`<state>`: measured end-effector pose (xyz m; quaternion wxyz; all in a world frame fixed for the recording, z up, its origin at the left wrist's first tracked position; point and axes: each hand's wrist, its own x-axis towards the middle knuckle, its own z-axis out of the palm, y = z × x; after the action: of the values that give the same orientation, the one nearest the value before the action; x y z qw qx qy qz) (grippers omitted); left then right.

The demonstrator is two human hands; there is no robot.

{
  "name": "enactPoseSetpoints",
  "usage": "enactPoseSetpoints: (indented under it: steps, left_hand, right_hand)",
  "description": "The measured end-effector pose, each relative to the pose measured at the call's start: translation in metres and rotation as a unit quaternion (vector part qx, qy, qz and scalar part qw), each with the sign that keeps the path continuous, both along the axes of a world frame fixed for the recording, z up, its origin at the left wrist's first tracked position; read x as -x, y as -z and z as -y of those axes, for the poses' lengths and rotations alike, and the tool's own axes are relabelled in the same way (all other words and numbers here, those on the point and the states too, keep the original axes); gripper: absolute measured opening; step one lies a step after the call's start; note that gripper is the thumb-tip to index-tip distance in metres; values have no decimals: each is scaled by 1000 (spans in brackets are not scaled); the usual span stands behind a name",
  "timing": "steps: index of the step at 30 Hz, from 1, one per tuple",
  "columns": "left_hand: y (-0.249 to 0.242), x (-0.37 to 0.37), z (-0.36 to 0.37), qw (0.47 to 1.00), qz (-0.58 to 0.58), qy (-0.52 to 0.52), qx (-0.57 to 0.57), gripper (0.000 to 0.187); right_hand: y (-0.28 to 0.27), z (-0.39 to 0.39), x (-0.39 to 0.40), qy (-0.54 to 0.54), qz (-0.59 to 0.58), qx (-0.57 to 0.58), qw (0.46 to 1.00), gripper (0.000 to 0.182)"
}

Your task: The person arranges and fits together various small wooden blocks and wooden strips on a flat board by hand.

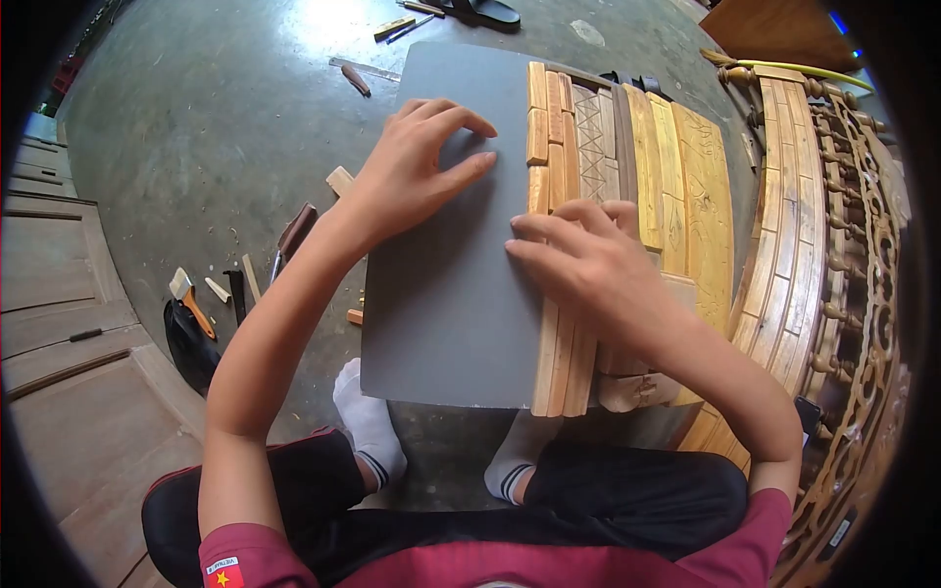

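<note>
A grey board (441, 294) lies flat before me, with rows of wooden strips (564, 363) along its right part. Over the board's upper left area is my left hand (431, 162), its thumb and fingers apart and nothing between them. My right hand (588, 250) rests at the left edge of the strips, thumb and fingertips close together near a small light wood piece (538, 188). Whether those fingers grip the piece cannot be made out. Farther right are carved yellow wood panels (706, 186), partly hidden lower down by my right forearm.
A brush (193, 302) and a black bag (189, 343) lie on the floor at left. Wooden door panels (69, 392) stand at far left. Carved wooden furniture (784, 216) runs along the right. Knife-like tools (356, 80) and a sandal (480, 12) are beyond the board.
</note>
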<state>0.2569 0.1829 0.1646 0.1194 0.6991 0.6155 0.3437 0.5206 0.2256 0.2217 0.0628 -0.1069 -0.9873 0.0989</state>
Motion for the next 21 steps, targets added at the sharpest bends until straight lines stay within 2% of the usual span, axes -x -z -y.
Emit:
enactPoseSetpoints:
  steps: [4, 7, 10, 13, 16, 19, 21]
  left_hand:
    - [4, 6, -4, 999, 4, 0, -33, 29]
    - [1, 31, -8, 997, 58, -47, -37, 28]
    - [11, 75, -10, 978, 134, -153, -46, 27]
    - [70, 135, -3, 941, 203, -267, -39, 37]
    - [134, 167, 32, 947, 7, -274, 166, 55]
    - [167, 144, 70, 933, -158, -246, 210, 74]
    - [182, 144, 71, 935, -125, -221, 248, 79]
  right_hand:
    - [-1, -3, 3, 20, 2, 27, 999, 32]
    - [5, -3, 5, 45, -15, 27, 999, 33]
    - [2, -1, 10, 55, -16, 28, 998, 36]
    - [-8, 4, 16, 52, -6, 25, 998, 39]
    - [-16, 12, 25, 37, -8, 30, 999, 41]
    - [-20, 16, 31, 21, 3, 40, 999, 43]
    - [-18, 17, 33, 21, 1, 50, 999, 44]
